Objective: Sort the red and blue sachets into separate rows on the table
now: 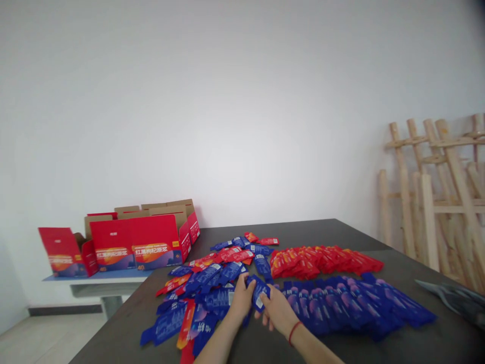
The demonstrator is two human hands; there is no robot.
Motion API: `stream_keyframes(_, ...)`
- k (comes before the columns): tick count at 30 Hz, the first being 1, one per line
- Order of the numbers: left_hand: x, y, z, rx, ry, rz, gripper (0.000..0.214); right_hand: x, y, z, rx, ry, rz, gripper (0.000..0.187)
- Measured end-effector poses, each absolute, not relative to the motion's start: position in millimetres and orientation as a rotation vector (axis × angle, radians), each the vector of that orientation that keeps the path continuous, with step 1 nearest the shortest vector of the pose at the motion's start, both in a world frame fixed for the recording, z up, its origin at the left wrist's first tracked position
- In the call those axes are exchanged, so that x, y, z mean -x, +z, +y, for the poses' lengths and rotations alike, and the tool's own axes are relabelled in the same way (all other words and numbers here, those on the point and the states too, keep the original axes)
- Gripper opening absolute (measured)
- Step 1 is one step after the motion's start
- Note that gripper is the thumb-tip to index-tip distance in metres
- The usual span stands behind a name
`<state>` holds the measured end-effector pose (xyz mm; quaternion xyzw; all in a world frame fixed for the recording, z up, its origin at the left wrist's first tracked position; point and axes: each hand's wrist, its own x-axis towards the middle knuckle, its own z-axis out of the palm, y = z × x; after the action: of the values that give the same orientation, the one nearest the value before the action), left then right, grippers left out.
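A blue sachet is held between both my hands above the dark table. My left hand grips its left end, thumb on top. At its right end, my right hand pinches the edge; a red string circles that wrist. Left of my hands lies a loose, mixed pile of blue sachets and red sachets. To the right, a row of overlapping blue sachets fans out near my right hand. Behind it runs a similar row of red sachets.
Open red cartons stand on a side surface at the left. The dark table reaches back toward the white wall. A dark tool with a pointed metal end lies at the right edge. Wooden frames lean on the right.
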<state>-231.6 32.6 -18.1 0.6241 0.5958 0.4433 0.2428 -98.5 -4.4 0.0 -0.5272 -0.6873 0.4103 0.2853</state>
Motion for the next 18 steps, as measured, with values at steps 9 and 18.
stream_keyframes(9, 187, -16, 37, -1.982, 1.001, 1.619, 0.047, 56, 2, -35, 1.590, 0.380, -2.050, 0.046)
stream_keyframes(18, 170, -14, 19, -2.194, 0.862, 1.671, 0.037, 51, -24, -46, 1.546, 0.183, -2.242, 0.061)
